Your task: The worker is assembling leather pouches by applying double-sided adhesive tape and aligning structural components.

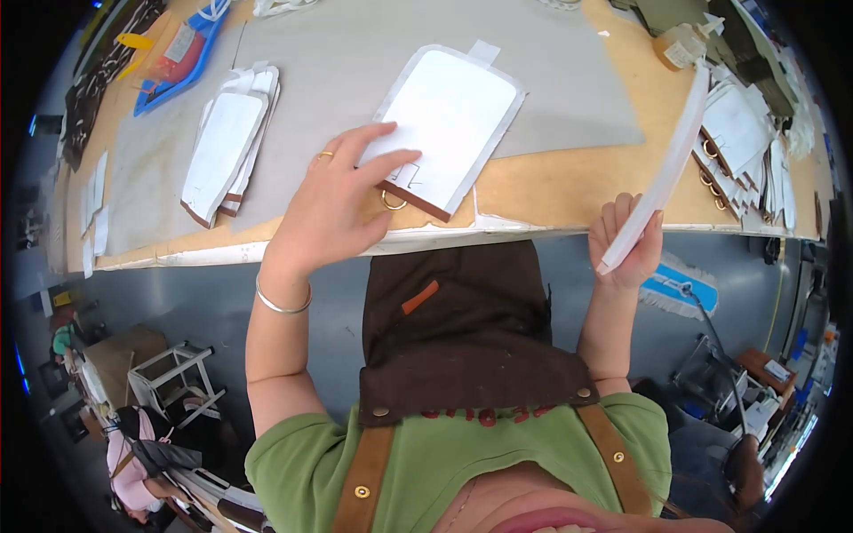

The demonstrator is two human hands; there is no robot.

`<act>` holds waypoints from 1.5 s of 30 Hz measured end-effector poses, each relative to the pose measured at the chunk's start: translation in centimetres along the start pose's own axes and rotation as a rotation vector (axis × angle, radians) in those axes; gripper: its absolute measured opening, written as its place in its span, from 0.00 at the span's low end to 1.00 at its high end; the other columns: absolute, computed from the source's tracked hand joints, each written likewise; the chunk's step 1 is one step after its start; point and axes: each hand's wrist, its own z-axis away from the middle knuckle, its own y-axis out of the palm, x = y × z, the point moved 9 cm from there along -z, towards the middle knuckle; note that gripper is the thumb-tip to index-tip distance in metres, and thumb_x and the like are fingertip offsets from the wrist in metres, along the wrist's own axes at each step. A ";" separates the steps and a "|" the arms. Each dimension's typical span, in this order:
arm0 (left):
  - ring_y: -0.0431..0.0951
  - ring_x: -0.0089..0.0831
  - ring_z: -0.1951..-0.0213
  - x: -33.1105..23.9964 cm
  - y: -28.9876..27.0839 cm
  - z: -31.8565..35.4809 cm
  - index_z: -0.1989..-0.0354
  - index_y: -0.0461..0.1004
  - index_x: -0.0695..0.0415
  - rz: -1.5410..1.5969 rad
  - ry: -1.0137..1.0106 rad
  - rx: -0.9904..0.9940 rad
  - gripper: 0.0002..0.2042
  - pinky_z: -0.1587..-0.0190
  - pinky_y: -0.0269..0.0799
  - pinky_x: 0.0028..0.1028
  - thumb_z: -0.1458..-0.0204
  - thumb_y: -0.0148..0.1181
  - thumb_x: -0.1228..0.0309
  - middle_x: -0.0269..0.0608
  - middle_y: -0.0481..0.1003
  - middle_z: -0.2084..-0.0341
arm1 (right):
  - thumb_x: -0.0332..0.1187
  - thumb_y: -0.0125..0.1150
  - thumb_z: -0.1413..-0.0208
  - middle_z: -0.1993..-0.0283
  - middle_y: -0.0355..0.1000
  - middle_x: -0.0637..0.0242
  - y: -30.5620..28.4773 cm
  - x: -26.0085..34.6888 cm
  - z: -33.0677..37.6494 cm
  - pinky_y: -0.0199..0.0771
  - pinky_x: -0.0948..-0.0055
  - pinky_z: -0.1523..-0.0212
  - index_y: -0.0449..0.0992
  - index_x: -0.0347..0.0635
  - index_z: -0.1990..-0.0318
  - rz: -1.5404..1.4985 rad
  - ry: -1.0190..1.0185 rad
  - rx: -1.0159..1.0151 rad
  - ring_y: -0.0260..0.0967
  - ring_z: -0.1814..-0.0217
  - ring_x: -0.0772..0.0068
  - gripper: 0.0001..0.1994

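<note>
My left hand (342,200) lies with spread fingers on the near edge of a white rounded panel (453,111) that has a brown strip and a metal ring at its near end. The panel rests on a grey mat (551,89) on the wooden table (542,191). My right hand (626,240) grips the lower end of a long white strip (666,169), which stands on edge and reaches up and away over the table's front edge. A silver bangle sits on my left wrist.
A stack of similar white panels (227,147) lies at the left on the mat. More panels with rings (742,142) are piled at the right. A blue tray (178,58) sits at the far left, a glue bottle (680,44) at the far right.
</note>
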 end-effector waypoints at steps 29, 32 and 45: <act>0.67 0.26 0.51 -2.8 4.7 1.8 0.44 0.56 0.64 1.438 -0.155 -0.455 0.21 0.49 0.63 0.26 0.44 0.50 0.72 0.43 0.66 0.51 | 0.22 0.58 0.51 0.60 0.68 0.68 8.9 -2.9 1.3 0.66 0.85 0.68 0.63 0.36 0.48 0.457 -0.013 0.384 0.65 0.65 0.86 0.21; 0.67 0.29 0.50 -2.3 4.7 2.2 0.44 0.56 0.64 1.444 -0.185 -0.501 0.20 0.49 0.64 0.28 0.43 0.49 0.71 0.45 0.66 0.50 | 0.21 0.59 0.53 0.64 0.65 0.70 9.3 -1.1 1.7 0.63 0.88 0.72 0.59 0.39 0.44 0.508 -0.175 0.347 0.62 0.71 0.88 0.26; 0.68 0.34 0.50 -2.0 4.0 2.7 0.44 0.55 0.63 1.444 -0.197 -0.617 0.20 0.49 0.65 0.32 0.43 0.47 0.70 0.48 0.64 0.49 | 0.18 0.57 0.52 0.67 0.66 0.69 10.0 -0.5 2.4 0.62 0.90 0.77 0.74 0.35 0.56 0.586 -0.359 0.345 0.60 0.76 0.89 0.14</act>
